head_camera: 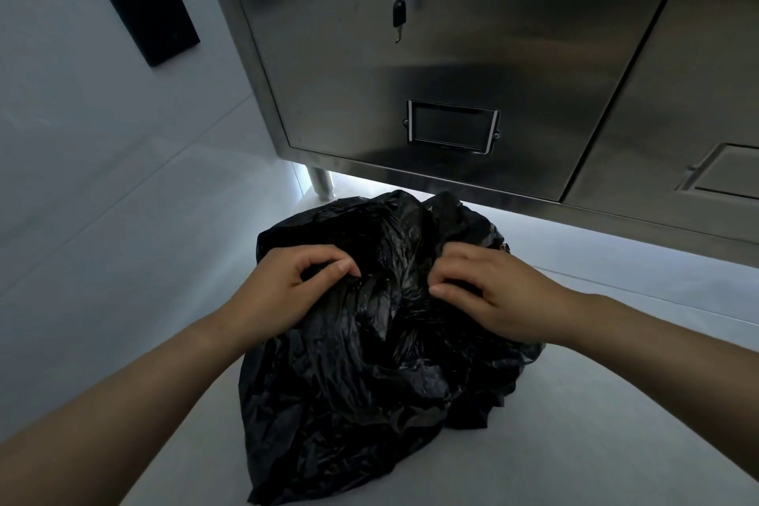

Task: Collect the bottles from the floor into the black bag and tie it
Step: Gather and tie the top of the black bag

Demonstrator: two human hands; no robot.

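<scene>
The black bag (369, 403) sits crumpled and glossy on the pale floor (616, 444), its top bunched. Behind it stands a steel cabinet (472, 53). The left hand (283, 292) and right hand (497, 300) each pinch the bunched plastic with curled fingers. A key (399, 14) hangs from its lock.

Steel cabinet (451, 53) stands on pale floor (595, 423).
</scene>
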